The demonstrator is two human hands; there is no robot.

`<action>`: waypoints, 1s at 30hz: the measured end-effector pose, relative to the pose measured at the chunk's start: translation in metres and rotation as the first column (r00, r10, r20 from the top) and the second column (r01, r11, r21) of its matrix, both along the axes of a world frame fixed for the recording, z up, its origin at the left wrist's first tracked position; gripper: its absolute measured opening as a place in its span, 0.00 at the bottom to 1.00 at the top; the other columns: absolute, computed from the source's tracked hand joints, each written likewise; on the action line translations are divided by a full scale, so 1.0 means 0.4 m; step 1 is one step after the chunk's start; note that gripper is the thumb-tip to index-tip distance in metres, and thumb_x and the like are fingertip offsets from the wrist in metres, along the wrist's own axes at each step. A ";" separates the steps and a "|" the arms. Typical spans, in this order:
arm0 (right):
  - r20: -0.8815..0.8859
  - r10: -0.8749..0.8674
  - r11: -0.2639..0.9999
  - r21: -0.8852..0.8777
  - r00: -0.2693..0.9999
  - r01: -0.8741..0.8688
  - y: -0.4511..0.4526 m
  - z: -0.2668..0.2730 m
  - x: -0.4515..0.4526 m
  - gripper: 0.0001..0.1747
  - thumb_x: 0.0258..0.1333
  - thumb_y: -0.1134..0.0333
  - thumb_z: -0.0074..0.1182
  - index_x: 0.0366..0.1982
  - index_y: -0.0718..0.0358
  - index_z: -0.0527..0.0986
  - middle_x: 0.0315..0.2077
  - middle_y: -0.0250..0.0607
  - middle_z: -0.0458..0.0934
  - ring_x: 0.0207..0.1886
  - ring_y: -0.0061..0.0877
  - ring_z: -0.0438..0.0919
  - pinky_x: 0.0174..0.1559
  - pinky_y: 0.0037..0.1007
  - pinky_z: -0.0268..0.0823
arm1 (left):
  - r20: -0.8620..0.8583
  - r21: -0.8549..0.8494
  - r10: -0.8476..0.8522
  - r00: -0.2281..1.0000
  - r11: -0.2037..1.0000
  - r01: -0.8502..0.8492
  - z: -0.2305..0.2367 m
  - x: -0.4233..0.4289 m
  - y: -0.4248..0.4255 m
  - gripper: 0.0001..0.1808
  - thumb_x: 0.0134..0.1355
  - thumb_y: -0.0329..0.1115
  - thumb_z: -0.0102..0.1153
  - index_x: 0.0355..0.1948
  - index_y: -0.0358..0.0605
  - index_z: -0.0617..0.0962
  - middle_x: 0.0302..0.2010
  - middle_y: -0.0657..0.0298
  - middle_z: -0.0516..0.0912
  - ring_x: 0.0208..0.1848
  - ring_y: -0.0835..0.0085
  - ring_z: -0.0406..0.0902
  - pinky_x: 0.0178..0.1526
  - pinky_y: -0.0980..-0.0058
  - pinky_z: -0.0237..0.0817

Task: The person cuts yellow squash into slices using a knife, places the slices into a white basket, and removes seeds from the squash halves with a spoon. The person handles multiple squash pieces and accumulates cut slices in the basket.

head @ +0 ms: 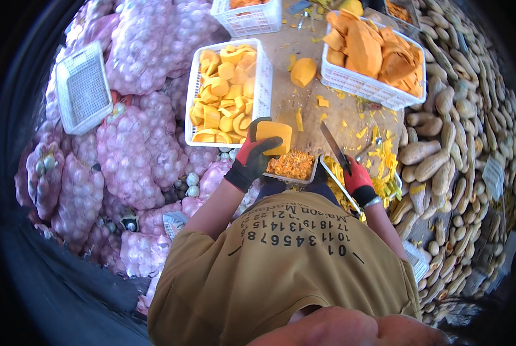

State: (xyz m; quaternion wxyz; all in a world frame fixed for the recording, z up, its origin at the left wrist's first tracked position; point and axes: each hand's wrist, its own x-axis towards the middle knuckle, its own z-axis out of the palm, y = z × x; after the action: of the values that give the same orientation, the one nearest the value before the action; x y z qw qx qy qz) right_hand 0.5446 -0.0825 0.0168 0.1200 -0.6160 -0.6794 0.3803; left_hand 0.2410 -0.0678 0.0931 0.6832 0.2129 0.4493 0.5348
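My left hand (255, 155), in a red and black glove, grips a peeled orange block of squash (277, 135) by its sides. It is beside the near right corner of a white plastic crate (264, 86) filled with cut squash pieces (223, 93). My right hand (358, 178), gloved alike, holds a knife (333, 142) by its dark handle, the blade slanting up and left, apart from the block. Below the block is a tray of orange squash pulp and seeds (294, 165). Yellow peelings (383, 162) lie around my right hand, some in a white-rimmed container (340, 179).
At the far right of the board (292, 114) stands a crate of large peeled squash (372, 49). One whole peeled squash (303, 72) lies between crates. Net sacks of onion-like bulbs (128, 151) fill the left; unpeeled long squashes (439, 168) cover the right. A white basket (84, 88) rests on the sacks.
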 end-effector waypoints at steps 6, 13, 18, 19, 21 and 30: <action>0.057 -0.065 0.984 -0.160 0.996 0.073 -0.027 -0.055 0.017 0.25 0.56 0.66 0.49 0.56 0.63 0.67 0.40 0.62 0.77 0.46 0.52 0.76 0.48 0.44 0.67 | -0.228 -0.233 0.344 0.911 0.889 -0.394 -0.145 -0.246 0.067 0.20 0.51 0.31 0.65 0.44 0.58 0.73 0.39 0.66 0.79 0.36 0.69 0.78 0.25 0.72 0.63; 0.131 -0.028 0.955 -0.289 0.991 0.065 -0.046 -0.048 -0.067 0.25 0.55 0.63 0.50 0.55 0.63 0.69 0.40 0.61 0.77 0.47 0.52 0.75 0.49 0.44 0.67 | -0.536 0.042 0.615 0.579 0.704 -0.709 -0.178 -0.587 0.314 0.42 0.42 0.35 0.75 0.56 0.58 0.64 0.54 0.62 0.69 0.46 0.65 0.73 0.30 0.64 0.69; 0.148 -0.006 0.913 -0.402 0.989 0.065 -0.061 -0.077 -0.139 0.26 0.55 0.63 0.49 0.56 0.62 0.68 0.37 0.60 0.79 0.44 0.51 0.77 0.48 0.42 0.68 | -0.939 0.179 0.323 0.118 0.753 -0.633 -0.280 -0.723 0.468 0.43 0.49 0.47 0.69 0.63 0.47 0.63 0.65 0.46 0.60 0.64 0.47 0.60 0.62 0.55 0.56; 0.167 -0.020 0.882 -0.462 0.986 0.096 -0.062 -0.089 -0.150 0.26 0.55 0.63 0.50 0.56 0.61 0.68 0.38 0.60 0.79 0.45 0.51 0.77 0.48 0.42 0.68 | -0.953 0.147 0.264 0.151 0.835 -0.530 -0.305 -0.730 0.472 0.41 0.51 0.49 0.66 0.62 0.46 0.64 0.64 0.45 0.62 0.66 0.45 0.56 0.66 0.57 0.51; 0.152 -0.016 0.866 -0.492 0.988 0.090 -0.064 -0.113 -0.166 0.27 0.55 0.62 0.50 0.57 0.62 0.68 0.41 0.62 0.77 0.47 0.51 0.76 0.50 0.42 0.67 | -0.978 0.060 0.150 0.144 0.866 -0.496 -0.352 -0.704 0.468 0.31 0.54 0.45 0.64 0.56 0.42 0.70 0.59 0.46 0.69 0.65 0.46 0.56 0.65 0.56 0.51; 0.172 -0.093 0.856 -0.489 0.981 0.167 -0.014 -0.206 -0.194 0.28 0.56 0.60 0.52 0.57 0.61 0.67 0.36 0.58 0.79 0.38 0.47 0.79 0.42 0.39 0.70 | -0.895 0.431 0.370 0.249 0.862 0.269 -0.415 -0.235 0.394 0.28 0.49 0.31 0.63 0.53 0.47 0.74 0.56 0.53 0.70 0.59 0.49 0.64 0.61 0.56 0.58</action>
State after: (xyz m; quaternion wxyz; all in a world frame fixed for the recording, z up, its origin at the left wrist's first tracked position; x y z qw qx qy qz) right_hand 0.4671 -0.0880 -0.0657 -0.0671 -0.6960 -0.5209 0.4896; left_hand 0.1472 0.0896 -0.0728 0.1610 0.6490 0.6209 0.4090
